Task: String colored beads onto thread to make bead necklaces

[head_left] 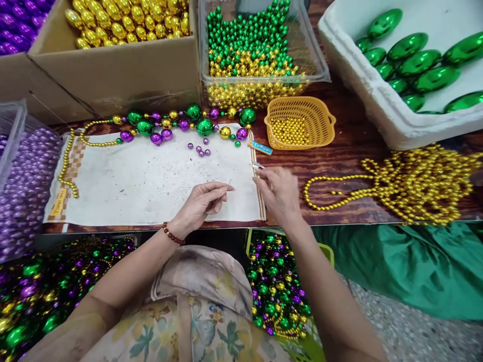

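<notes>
My left hand (pixel 202 203) hovers over the white cloth (pixel 143 181), fingers pinched on a thin needle (pixel 225 190) that points up and right. My right hand (pixel 277 193) is at the cloth's right edge, fingertips closed on a small silvery tool (pixel 256 165), perhaps scissors or clippers. A strand of green, purple and gold beads (pixel 177 125) lies along the cloth's far edge, with a few loose purple beads (pixel 202 149) beside it.
A yellow basket (pixel 300 123) of gold beads stands right of the cloth. A heap of gold bead strands (pixel 415 183) lies farther right. Behind are a clear tub (pixel 260 55), a cardboard box (pixel 116 65) and a white foam tray (pixel 377 100) of green ovals.
</notes>
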Tool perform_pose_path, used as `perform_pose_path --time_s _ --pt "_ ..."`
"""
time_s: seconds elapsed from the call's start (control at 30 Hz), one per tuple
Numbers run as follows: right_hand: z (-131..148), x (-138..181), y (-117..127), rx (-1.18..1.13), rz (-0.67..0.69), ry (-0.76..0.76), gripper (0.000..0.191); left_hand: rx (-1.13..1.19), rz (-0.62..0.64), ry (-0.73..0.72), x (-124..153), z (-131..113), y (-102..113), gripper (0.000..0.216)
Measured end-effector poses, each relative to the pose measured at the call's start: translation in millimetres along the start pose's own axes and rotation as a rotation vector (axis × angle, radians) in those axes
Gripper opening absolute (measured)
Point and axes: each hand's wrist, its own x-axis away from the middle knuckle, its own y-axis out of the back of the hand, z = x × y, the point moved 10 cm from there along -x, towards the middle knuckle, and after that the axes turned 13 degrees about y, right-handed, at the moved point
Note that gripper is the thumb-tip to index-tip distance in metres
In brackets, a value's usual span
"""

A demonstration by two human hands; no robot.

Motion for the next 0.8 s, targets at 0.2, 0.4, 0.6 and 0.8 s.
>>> perform_pose_path --time_s 0.2,0.4,0.6,0.8 --pt "30.4 20.0 -49.5 -0.994 -0.057 -0.253 0.033 0.019 0.08 0.059 0.8 6.9 -7.2 0.024" --pt "46.0 25.1 -76.1 -1.389 0.006 -0.432 0.022 0.118 0.242 0.181 6.8 15.0 -15.0 0.023" --pt "48.0 31.3 -91.0 -1.511 -0.129 -0.539 0.021 0.171 0.248 0.149 6.2 13.0 -15.4 0.02" --pt "56.2 31.9 -97.3 -1.617 -0.227 -0.579 0.021 0.151 0.235 0.116 5.6 11.1 -10.7 0.021"
